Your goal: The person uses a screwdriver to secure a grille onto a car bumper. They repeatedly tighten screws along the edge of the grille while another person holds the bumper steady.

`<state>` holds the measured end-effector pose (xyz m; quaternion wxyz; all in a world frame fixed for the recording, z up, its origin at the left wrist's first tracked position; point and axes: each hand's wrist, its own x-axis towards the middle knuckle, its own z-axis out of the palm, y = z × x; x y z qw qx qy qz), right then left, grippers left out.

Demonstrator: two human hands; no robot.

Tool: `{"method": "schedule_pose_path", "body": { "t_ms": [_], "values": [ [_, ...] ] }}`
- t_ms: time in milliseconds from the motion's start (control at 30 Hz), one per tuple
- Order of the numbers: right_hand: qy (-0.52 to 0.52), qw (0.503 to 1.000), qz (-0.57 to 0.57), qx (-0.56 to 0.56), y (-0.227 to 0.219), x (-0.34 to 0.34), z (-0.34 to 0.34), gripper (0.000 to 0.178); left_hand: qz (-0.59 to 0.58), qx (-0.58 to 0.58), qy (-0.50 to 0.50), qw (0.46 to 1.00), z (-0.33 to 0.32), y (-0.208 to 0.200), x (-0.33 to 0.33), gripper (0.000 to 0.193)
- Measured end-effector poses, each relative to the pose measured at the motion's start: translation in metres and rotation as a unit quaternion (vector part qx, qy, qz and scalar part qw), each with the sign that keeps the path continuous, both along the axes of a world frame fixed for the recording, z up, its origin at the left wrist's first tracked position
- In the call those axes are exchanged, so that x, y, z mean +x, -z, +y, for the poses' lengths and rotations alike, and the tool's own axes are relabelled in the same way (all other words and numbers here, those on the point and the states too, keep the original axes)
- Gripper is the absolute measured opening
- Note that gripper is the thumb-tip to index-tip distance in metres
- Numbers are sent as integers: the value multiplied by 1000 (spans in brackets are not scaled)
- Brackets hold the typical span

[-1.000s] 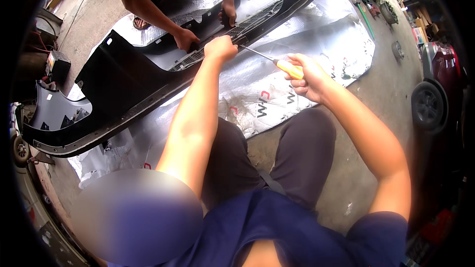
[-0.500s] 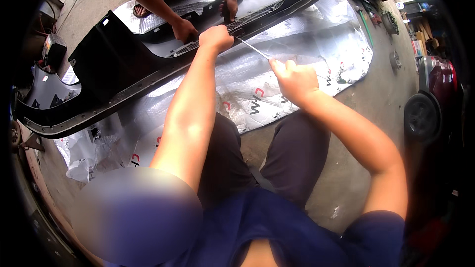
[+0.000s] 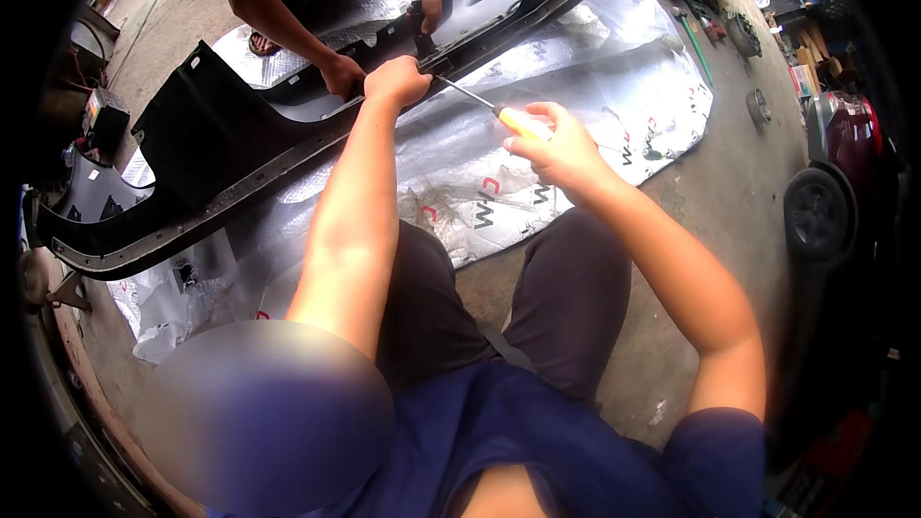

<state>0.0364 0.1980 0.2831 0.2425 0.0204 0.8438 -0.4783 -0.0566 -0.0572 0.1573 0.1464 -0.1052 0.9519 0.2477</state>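
Observation:
A black car bumper (image 3: 197, 120) stretches diagonally across the upper left, its long edge facing me. My left hand (image 3: 398, 82) is closed on that edge near the middle. In my right hand (image 3: 568, 149) is a screwdriver (image 3: 523, 124) with a yellow handle and a thin metal shaft. The shaft slants up and left to the bumper's edge beside my left hand, where its tip is hard to make out. My right fingers pinch the handle's rear, leaving its front uncovered. Another person's hands, one beside my left hand (image 3: 342, 75) and one farther right (image 3: 431, 10), hold the bumper from the far side.
Silver foil sheeting (image 3: 566, 67) with printed marks lies beneath the bumper on the concrete floor (image 3: 696, 192). A green stick (image 3: 696, 50) and round metal parts (image 3: 758, 105) are at the right, near a dark red vehicle part with a wheel (image 3: 818, 214).
My right fingers have loosened and slid back along the screwdriver, uncovering its yellow handle. My left hand stays at the bumper's edge. The whole view has shifted slightly.

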Motion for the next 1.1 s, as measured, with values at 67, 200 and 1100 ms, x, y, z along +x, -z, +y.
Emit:
{"method": "schedule_pose_path", "body": {
  "t_ms": [67, 200, 1100],
  "values": [
    [-120, 916, 331, 191, 10, 4, 5, 63, 3, -11, 1, 1000, -7, 5, -3, 49],
    [-338, 671, 561, 346, 1, 0, 7, 37, -12, -9, -11, 1000, -5, 9, -4, 47],
    [-313, 757, 452, 353, -13, -23, -8, 52, -36, 45, 16, 998, 5, 21, -10, 40]
  ]
}}
